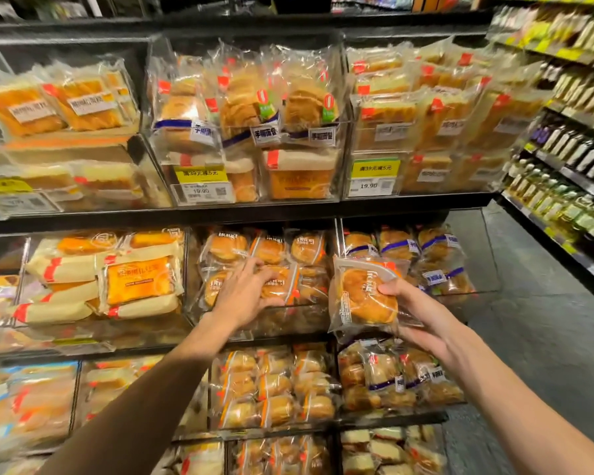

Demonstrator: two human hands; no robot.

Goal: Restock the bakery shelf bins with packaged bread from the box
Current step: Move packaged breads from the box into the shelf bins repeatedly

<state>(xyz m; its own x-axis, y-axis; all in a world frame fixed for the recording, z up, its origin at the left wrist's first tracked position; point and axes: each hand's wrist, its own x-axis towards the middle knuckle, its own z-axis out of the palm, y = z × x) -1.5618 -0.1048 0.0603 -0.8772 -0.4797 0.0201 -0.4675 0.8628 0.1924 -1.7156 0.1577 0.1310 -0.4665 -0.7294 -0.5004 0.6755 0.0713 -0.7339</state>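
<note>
My right hand (414,315) grips a clear packet with a round brown bun (362,298), held upright just right of the middle-shelf acrylic bin (309,308). That bin holds several like bun packets with orange stripes (307,250). My left hand (246,291) reaches into the same bin, fingers curled over the top of a bun packet (280,281) at its front. The box is not in view.
Clear bins of packaged bread fill four shelf levels: sliced loaves (138,281) to the left, blue-striped rolls (439,258) to the right, price tags (203,190) above. A bottle aisle (570,166) runs along the right, with grey floor (535,337) between.
</note>
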